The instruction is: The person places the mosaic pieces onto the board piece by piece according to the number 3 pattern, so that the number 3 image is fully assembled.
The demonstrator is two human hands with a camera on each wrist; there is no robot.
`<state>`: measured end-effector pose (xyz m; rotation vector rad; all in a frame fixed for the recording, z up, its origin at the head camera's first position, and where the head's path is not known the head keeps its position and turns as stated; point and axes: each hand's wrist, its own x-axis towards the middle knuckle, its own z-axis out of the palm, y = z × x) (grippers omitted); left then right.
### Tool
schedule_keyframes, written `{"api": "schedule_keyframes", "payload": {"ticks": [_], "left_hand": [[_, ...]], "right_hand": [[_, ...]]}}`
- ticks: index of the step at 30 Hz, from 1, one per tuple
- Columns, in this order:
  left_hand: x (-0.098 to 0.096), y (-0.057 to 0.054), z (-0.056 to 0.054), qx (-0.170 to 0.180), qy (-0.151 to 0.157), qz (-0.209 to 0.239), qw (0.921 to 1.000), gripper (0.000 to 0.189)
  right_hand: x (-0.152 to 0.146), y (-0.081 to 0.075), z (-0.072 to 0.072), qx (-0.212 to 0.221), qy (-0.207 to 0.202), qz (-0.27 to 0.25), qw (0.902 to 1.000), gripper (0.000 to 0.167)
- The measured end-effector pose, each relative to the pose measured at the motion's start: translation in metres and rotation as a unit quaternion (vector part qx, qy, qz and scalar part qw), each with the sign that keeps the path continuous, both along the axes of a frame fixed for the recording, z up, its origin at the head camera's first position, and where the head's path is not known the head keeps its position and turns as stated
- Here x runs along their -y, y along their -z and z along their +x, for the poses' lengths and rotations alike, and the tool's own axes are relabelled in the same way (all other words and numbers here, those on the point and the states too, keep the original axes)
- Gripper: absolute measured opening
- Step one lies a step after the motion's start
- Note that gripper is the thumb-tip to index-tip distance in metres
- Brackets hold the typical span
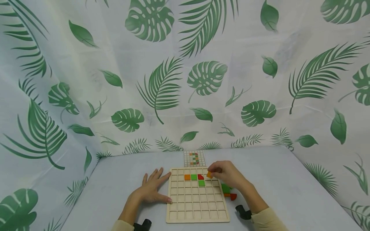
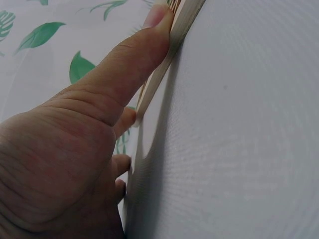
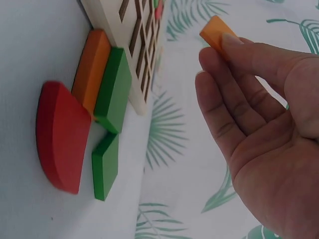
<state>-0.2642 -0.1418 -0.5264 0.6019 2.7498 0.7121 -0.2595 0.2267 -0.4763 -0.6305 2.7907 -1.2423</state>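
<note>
A wooden grid board (image 1: 197, 207) lies on the table, with an orange square (image 1: 187, 177), a green square (image 1: 194, 177) and a red quarter-circle piece (image 1: 200, 176) in one row. Another green square (image 1: 201, 183) sits below the red piece. My right hand (image 1: 229, 175) pinches an orange block (image 3: 215, 34) between thumb and fingers above the board's upper right part. With fingers spread, my left hand (image 1: 150, 189) rests at the board's left side, its thumb (image 2: 134, 59) touching the edge.
Right of the board lie loose pieces: a red rounded one (image 3: 62, 137), an orange one (image 3: 91, 69) and green ones (image 3: 113, 92). A printed pattern card (image 1: 194, 159) lies behind the board. Leaf-print cloth (image 1: 179, 128) surrounds the table.
</note>
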Motion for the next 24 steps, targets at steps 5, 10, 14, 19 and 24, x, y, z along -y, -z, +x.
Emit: {"api": "schedule_keyframes", "payload": {"ticks": [5, 10, 14, 19, 24], "left_hand": [[0.000, -0.002, 0.000, 0.003, 0.000, 0.002, 1.0000, 0.116], [-0.001, -0.002, 0.002, 0.002, -0.001, 0.000, 1.0000, 0.115], [-0.001, -0.003, 0.003, 0.001, -0.002, -0.001, 1.0000, 0.115], [-0.001, -0.003, 0.003, 0.003, 0.000, 0.000, 1.0000, 0.115], [-0.001, -0.003, 0.003, -0.001, 0.002, 0.003, 1.0000, 0.114]], "right_hand": [[0.004, 0.003, 0.000, -0.001, -0.013, 0.006, 0.9999, 0.016], [0.008, 0.005, 0.001, -0.010, -0.040, 0.007, 0.9991, 0.014], [0.011, 0.006, 0.002, -0.009, -0.046, 0.008, 0.9989, 0.015], [0.016, 0.007, 0.004, 0.008, -0.051, 0.013, 0.9986, 0.017], [0.019, 0.009, 0.004, 0.003, -0.069, 0.018, 0.9975, 0.017]]}}
